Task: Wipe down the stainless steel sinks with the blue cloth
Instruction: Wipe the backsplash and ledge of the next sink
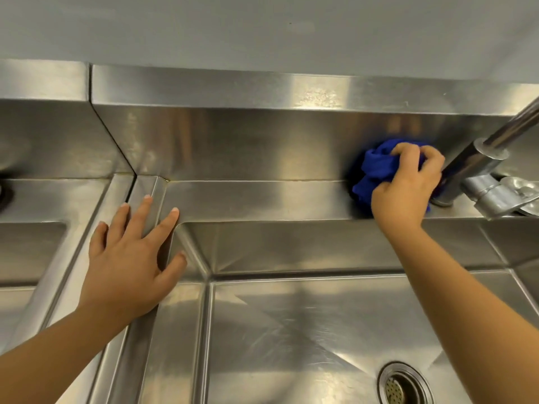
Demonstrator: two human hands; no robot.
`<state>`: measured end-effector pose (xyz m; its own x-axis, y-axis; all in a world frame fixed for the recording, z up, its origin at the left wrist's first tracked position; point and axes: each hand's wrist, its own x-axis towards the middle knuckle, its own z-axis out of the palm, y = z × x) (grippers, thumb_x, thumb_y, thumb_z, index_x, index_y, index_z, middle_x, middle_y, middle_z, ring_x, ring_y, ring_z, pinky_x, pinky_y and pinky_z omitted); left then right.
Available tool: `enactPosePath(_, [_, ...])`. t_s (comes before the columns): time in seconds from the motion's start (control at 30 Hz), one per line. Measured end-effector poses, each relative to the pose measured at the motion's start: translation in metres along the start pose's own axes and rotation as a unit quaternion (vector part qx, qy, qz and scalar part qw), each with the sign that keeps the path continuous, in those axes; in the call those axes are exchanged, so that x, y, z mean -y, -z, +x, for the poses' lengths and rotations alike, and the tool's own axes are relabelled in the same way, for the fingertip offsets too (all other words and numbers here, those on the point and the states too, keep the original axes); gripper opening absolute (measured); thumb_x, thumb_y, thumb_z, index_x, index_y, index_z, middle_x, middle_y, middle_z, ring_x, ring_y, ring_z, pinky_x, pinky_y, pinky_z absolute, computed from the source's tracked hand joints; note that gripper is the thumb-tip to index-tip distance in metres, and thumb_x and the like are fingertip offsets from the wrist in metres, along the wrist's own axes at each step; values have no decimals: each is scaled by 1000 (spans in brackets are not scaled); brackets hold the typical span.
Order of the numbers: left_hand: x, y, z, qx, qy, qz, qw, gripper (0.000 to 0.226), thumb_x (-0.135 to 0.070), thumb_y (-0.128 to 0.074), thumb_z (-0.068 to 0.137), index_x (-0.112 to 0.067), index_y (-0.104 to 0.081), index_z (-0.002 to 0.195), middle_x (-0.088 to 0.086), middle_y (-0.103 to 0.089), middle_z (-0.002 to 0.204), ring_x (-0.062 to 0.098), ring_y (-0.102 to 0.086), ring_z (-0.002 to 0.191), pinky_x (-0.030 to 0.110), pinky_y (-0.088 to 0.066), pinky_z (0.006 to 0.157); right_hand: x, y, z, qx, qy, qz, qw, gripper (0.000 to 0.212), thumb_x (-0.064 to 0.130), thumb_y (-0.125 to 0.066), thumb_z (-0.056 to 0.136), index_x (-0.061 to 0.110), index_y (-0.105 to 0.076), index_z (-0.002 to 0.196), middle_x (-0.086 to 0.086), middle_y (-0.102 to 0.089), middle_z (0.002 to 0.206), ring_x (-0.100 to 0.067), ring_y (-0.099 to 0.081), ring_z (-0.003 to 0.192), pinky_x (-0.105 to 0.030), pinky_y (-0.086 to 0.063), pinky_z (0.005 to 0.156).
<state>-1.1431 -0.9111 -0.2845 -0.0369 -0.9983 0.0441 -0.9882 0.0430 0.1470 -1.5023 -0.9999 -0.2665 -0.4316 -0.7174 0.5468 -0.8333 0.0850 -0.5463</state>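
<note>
Left hand (125,258) on steel sink (262,199); right hand (405,188) grips crumpled cloth (376,167).

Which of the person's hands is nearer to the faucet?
Right. The right hand, gripping the blue cloth, sits beside the faucet; the left hand rests on the sink rim, well away.

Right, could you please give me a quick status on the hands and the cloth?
Right hand grips bunched blue cloth on back ledge. Left hand flat on sink rim. Faucet close on cloth's right.
</note>
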Motion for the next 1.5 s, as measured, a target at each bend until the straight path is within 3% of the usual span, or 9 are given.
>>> enactPosePath(0.23, [-1, 1, 0, 10, 2, 6, 1000, 81, -66, -19, 75, -33, -31, 149, 9, -18, 159, 34, -10, 147, 56, -10, 115, 14, 2, -20, 84, 4, -24, 996, 52, -3, -43, 81, 15, -53, 129, -17, -38, 142, -43, -45, 112, -41, -36, 94])
enactPosePath(0.33, [-2, 3, -1, 19, 5, 0, 1000, 84, -67, -16, 73, -35, -28, 150, 7, -14, 160, 32, -5, 147, 54, -7, 116, 23, 3, -41, 136, 88, -56, 985, 52, 9, -38, 76, 15, -60, 122, -18, -46, 138, -47, -48, 108, -46, -39, 89])
enactPosePath(0.5, [-5, 8, 0, 41, 25, -1, 999, 77, -63, -28, 79, -35, -23, 151, 6, -6, 162, 32, 0, 148, 50, -4, 116, 56, 39, -118, 205, 51, 85, 974, 49, 3, -44, 81, 19, -58, 125, -9, -51, 135, -35, -48, 114, -35, -36, 97])
enactPosePath(0.6, [-7, 16, -11, 57, 17, -36, 998, 68, -46, -46, 93, -27, -20, 153, 7, -7, 162, 29, -3, 148, 48, -8, 118, 74, 85, -176, 258, 16, 154, 954, 51, -2, -49, 85, 25, -55, 129, -3, -50, 134, -24, -47, 117, -31, -38, 99])
enactPosePath(0.83, [14, 53, -98, 136, -22, -53, 989, 63, -36, -37, 100, -26, -7, 154, -1, 1, 162, 17, 4, 149, 50, 1, 117, 127, 148, -257, 313, -17, 188, 931, 56, 1, -51, 91, 44, -45, 127, 15, -47, 127, -11, -47, 116, -17, -35, 95])
enactPosePath(0.97, [33, 65, -157, 148, -27, -57, 987, 59, -34, -34, 102, -26, -7, 154, -3, 1, 162, 16, 4, 149, 50, 3, 117, 159, 165, -288, 358, -6, 190, 914, 43, 11, -51, 93, 26, -51, 134, 8, -53, 132, -12, -50, 119, -26, -41, 102])
enactPosePath(1.07, [52, 69, -193, 155, -28, -70, 985, 59, -32, -34, 102, -26, -9, 154, -4, 0, 162, 15, 4, 149, 51, 3, 117, 181, 164, -323, 422, 26, 153, 893, 48, 18, -54, 93, 25, -47, 139, 1, -49, 141, -17, -45, 128, -24, -33, 107])
enactPosePath(1.23, [79, 71, -243, 173, -37, -72, 982, 59, -30, -33, 102, -26, -7, 154, -3, 2, 162, 16, 4, 149, 53, 2, 116, 204, 161, -365, 483, 56, -6, 874, 58, 28, -49, 97, 34, -25, 150, -2, -22, 159, -28, -25, 142, -41, -32, 112])
enactPosePath(1.5, [81, 66, -272, 181, -35, -102, 978, 57, -31, -29, 103, -29, -2, 154, -4, 2, 162, 16, 5, 149, 51, 1, 118, 202, 232, -408, 556, 138, -70, 817, 64, 33, -36, 88, 36, -23, 150, 3, -34, 153, -26, -34, 133, -39, -36, 106])
